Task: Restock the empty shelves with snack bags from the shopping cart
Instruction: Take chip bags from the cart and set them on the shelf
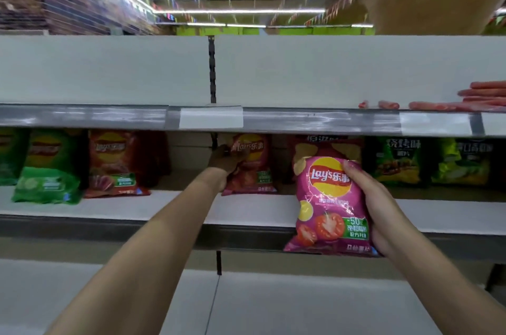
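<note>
Aisle: white supermarket shelving, and the middle shelf served as landmark.
Right hand: nearest, out in front of that shelf's edge, fingers curled round an upright pink tomato bag, long axis vertical.
Left hand: farther in over that shelf, gripping the left edge of a dark red bag standing there.
Gap: I judged the open spot lay beyond the pink bag, right of the red one.
Top shelf: above, mostly bare.

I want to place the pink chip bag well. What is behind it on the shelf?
Behind the pink chip bag, held by the right hand, stands a red chip bag; only its top shows. The pink bag covers the rest.
</note>
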Action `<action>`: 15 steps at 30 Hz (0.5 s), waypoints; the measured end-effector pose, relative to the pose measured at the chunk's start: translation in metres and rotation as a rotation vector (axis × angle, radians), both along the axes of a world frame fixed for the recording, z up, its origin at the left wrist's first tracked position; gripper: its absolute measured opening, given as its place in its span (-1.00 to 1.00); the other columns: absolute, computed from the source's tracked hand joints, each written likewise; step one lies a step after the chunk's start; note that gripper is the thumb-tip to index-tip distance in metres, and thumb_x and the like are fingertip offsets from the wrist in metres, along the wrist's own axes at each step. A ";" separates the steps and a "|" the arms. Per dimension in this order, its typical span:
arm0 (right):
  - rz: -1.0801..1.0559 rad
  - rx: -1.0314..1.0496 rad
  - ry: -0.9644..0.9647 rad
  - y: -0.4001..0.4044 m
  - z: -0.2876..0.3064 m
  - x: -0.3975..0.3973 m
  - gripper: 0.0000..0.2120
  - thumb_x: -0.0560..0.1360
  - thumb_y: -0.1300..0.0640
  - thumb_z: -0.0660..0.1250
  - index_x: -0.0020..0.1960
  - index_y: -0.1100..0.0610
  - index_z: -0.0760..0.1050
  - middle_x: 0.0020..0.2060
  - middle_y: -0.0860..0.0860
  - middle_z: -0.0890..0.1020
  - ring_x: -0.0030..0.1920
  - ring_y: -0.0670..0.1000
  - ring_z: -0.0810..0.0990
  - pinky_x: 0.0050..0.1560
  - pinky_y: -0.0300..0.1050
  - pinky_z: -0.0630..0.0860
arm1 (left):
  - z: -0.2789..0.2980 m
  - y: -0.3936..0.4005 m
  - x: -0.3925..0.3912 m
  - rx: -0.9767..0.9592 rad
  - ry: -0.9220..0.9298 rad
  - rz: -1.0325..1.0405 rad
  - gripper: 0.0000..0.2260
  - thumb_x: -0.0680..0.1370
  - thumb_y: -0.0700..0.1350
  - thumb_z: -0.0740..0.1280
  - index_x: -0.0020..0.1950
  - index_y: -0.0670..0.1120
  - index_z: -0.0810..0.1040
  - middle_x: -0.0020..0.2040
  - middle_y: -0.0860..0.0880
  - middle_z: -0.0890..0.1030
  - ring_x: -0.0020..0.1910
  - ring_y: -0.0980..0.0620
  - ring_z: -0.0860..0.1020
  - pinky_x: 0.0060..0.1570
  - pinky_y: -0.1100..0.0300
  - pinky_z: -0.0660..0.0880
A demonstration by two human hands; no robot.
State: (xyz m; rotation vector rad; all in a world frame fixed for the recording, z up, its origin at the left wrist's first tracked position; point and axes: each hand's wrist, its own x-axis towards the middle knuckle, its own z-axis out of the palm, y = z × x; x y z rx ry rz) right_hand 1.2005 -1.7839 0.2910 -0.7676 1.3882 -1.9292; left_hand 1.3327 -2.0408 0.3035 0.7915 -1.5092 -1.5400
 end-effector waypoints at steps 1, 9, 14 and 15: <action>0.009 -0.001 -0.003 -0.003 0.001 0.001 -0.42 0.35 -0.13 0.44 0.31 0.05 0.47 -0.02 0.14 0.71 -0.11 0.19 0.72 -0.17 0.05 0.65 | -0.003 -0.005 -0.003 -0.030 -0.011 0.009 -0.51 0.41 -0.07 0.53 0.27 -0.16 0.49 0.16 -0.20 0.62 0.09 -0.23 0.61 0.08 -0.18 0.56; 0.055 0.068 -0.089 -0.051 0.015 0.020 -0.63 0.54 -0.04 0.33 0.24 0.16 0.51 -0.13 0.15 0.72 -0.20 0.13 0.71 -0.19 -0.01 0.63 | 0.000 0.030 0.048 -0.291 -0.200 0.182 -0.35 0.34 0.29 0.46 0.20 -0.15 0.53 0.03 -0.05 0.65 0.02 0.00 0.61 -0.18 0.34 0.49; 0.126 -0.039 -0.113 -0.105 0.035 0.046 -0.61 0.45 0.02 0.45 0.24 0.11 0.53 -0.03 0.14 0.71 -0.15 0.13 0.71 -0.18 0.01 0.65 | -0.001 0.076 0.088 -0.263 -0.497 -0.236 -0.53 0.42 0.05 0.48 0.24 -0.02 0.39 0.07 0.06 0.59 -0.06 0.27 0.55 -0.21 0.51 0.47; 0.117 -0.062 -0.092 -0.116 0.038 0.046 -0.57 0.45 0.06 0.45 0.29 0.11 0.51 0.04 0.16 0.69 -0.07 0.15 0.70 -0.11 0.04 0.65 | -0.003 0.073 0.088 -0.290 -0.503 -0.193 -0.41 0.43 -0.04 0.50 0.36 -0.11 0.34 0.14 0.00 0.57 -0.01 0.22 0.55 -0.21 0.50 0.44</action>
